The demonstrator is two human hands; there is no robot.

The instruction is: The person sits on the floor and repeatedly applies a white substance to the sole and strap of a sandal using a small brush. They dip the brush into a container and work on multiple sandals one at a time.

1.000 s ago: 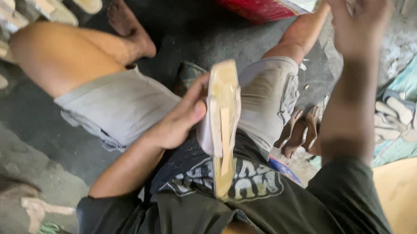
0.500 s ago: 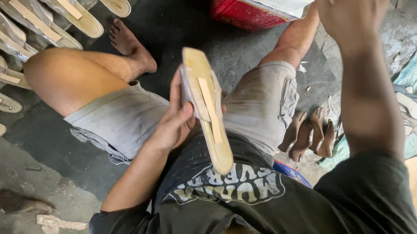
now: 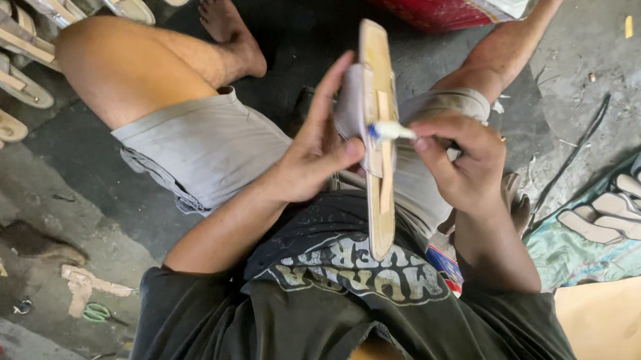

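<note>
Matt tan sandal sole — smooth; grey cloth shorts; rough concrete floor.

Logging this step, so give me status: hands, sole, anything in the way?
Left hand grips tan sole upright over lap. Right hand holds white tube, tip on sole. Nothing between hands and sole.

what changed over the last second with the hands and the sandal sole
The right hand came down from up near the red crate and now presses a small white applicator against the tan sandal sole. The left hand kept its grip on the sole, tilting it more upright. The person stayed seated; the rows of soles on the floor are unchanged.
</note>
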